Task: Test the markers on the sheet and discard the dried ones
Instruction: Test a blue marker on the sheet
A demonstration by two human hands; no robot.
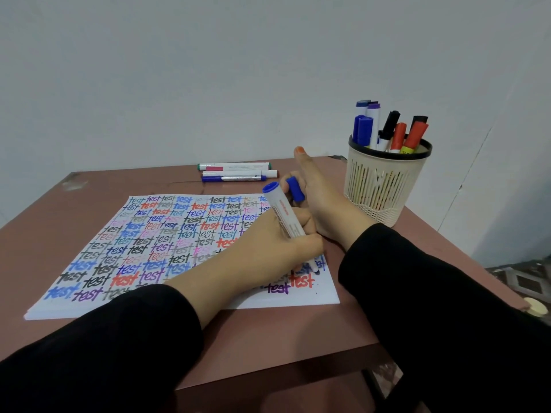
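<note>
1. Blue marker (286, 217): white barrel with a blue rear end, uncapped and tilted, rear end pointing up and away. Its tip meets the sheet near the lower right corner.
2. Left hand (268, 248): fingers curled round the lower barrel of the blue marker in a writing grip, resting on the sheet.
3. Sheet (155, 234): white paper lying flat on the table, covered in rows of the word "test" in blue, black, red, purple, pink and faded tones.
4. Blue cap (295, 189): held between the curled fingers of the right hand (325, 201), just beyond the marker's rear end. The thumb is stretched upward, and the hand lies at the sheet's right edge.
5. Loose markers (235, 171): lying side by side on the table beyond the sheet's far edge.
6. Holder (381, 186): cream slotted cup with a black rim, standing at the right of the table. It holds upright markers (387, 129) with blue, purple, black and red caps.
7. Table (268, 332): reddish-brown top against a pale wall (208, 70).
8. Sleeves (432, 293): black, on both forearms.
</note>
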